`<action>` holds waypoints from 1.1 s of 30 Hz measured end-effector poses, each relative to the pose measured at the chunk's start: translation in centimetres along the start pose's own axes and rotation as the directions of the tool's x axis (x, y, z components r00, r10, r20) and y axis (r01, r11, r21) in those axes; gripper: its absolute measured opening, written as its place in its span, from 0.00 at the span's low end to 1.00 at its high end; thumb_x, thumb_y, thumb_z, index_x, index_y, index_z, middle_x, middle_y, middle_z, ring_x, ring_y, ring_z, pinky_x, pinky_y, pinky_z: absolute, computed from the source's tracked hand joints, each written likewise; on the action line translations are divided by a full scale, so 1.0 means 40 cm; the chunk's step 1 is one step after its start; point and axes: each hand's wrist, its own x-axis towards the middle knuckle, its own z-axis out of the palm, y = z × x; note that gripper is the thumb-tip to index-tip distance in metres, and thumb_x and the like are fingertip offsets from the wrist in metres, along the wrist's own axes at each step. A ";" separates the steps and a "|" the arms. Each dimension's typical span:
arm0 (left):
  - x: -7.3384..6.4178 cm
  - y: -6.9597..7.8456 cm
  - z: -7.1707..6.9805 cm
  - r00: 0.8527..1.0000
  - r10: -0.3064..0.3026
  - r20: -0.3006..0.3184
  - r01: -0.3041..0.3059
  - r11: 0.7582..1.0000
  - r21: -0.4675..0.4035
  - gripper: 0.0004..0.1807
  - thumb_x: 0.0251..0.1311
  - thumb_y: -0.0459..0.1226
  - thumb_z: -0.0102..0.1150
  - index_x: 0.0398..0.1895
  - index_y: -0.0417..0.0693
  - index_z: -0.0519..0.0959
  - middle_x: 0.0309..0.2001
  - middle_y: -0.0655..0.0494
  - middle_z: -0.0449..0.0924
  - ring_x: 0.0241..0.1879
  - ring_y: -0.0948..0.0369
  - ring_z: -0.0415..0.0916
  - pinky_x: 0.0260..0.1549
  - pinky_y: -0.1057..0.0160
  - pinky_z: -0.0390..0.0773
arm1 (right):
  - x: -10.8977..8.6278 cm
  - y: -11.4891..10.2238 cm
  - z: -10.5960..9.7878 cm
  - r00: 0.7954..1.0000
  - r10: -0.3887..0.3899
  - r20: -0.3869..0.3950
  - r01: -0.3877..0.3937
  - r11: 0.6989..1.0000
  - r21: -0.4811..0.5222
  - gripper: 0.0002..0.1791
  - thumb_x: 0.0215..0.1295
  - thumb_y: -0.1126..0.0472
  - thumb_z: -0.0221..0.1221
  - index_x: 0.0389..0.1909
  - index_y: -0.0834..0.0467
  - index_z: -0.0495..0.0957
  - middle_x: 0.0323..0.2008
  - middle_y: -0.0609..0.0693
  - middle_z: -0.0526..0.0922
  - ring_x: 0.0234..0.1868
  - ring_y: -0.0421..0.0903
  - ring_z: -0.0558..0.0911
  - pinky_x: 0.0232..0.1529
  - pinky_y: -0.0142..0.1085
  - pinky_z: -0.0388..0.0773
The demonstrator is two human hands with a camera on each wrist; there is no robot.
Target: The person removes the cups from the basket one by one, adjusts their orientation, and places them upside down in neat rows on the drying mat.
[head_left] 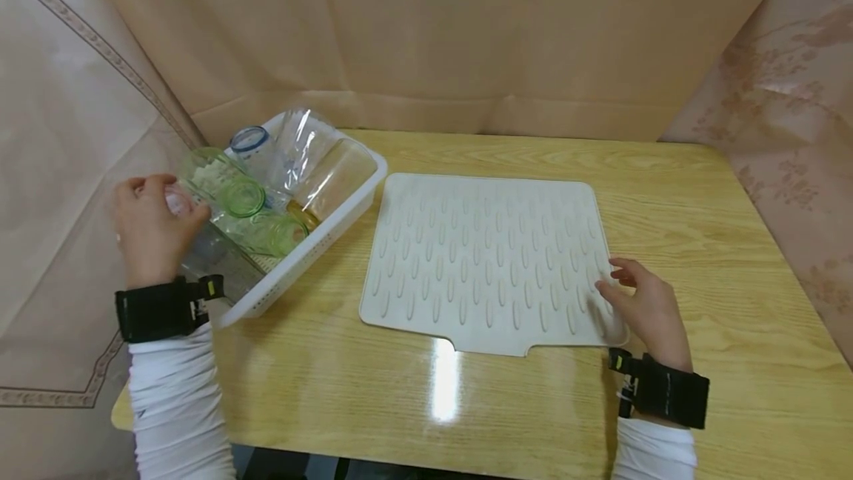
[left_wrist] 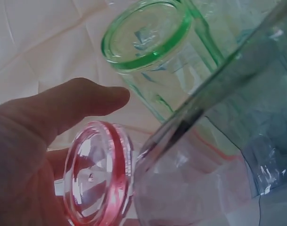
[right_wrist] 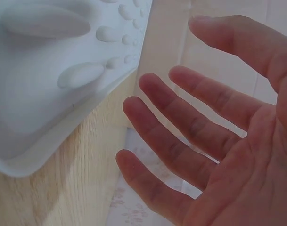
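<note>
My left hand (head_left: 155, 228) is at the left side of a white plastic bin (head_left: 313, 250) of glassware. Between its thumb and fingers is the base of a pink-tinted glass (left_wrist: 98, 174). In the left wrist view the thumb (left_wrist: 96, 96) is straight and apart from the glass, while other fingers show behind its base. A green-tinted glass (left_wrist: 148, 37) and a clear grey-tinted glass vessel (left_wrist: 270, 108) lie close by. My right hand (head_left: 649, 310) is by the right edge of a white ribbed mat (head_left: 489, 335), its fingers (right_wrist: 167, 136) spread and holding nothing.
Further in the bin are a blue-rimmed glass (head_left: 249, 141), more green glasses (head_left: 283, 234), an amber piece (head_left: 303, 215) and clear plastic wrap (head_left: 306, 147). The bin stands on the left of the wooden table (head_left: 320, 384). A tan cloth (head_left: 433, 43) hangs behind.
</note>
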 end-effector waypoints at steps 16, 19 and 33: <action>0.009 -0.006 0.017 0.998 -0.028 -0.055 0.026 0.999 -0.027 0.30 0.55 0.31 0.57 0.62 0.31 0.65 0.66 0.29 0.52 0.66 0.36 0.48 0.59 0.33 0.53 | -0.019 0.011 -0.002 1.000 0.003 -0.024 -0.003 1.000 -0.007 0.28 0.68 0.57 0.58 0.62 0.71 0.66 0.52 0.74 0.74 0.53 0.69 0.72 0.46 0.61 0.70; 0.006 -0.004 0.018 0.996 -0.033 -0.077 0.030 0.999 -0.040 0.30 0.55 0.31 0.57 0.62 0.30 0.66 0.66 0.30 0.52 0.66 0.36 0.50 0.61 0.35 0.53 | -0.024 0.014 -0.004 1.000 0.012 -0.022 -0.012 1.000 -0.005 0.29 0.68 0.58 0.59 0.63 0.71 0.66 0.52 0.74 0.74 0.53 0.69 0.72 0.47 0.61 0.70; -0.033 0.029 -0.025 0.974 0.021 -0.223 -0.044 0.995 -0.095 0.25 0.53 0.33 0.62 0.57 0.36 0.74 0.61 0.35 0.62 0.61 0.40 0.60 0.59 0.41 0.59 | -0.025 0.014 -0.001 0.999 -0.020 -0.033 0.020 1.000 0.011 0.28 0.67 0.59 0.60 0.62 0.71 0.67 0.51 0.73 0.75 0.53 0.68 0.72 0.46 0.61 0.70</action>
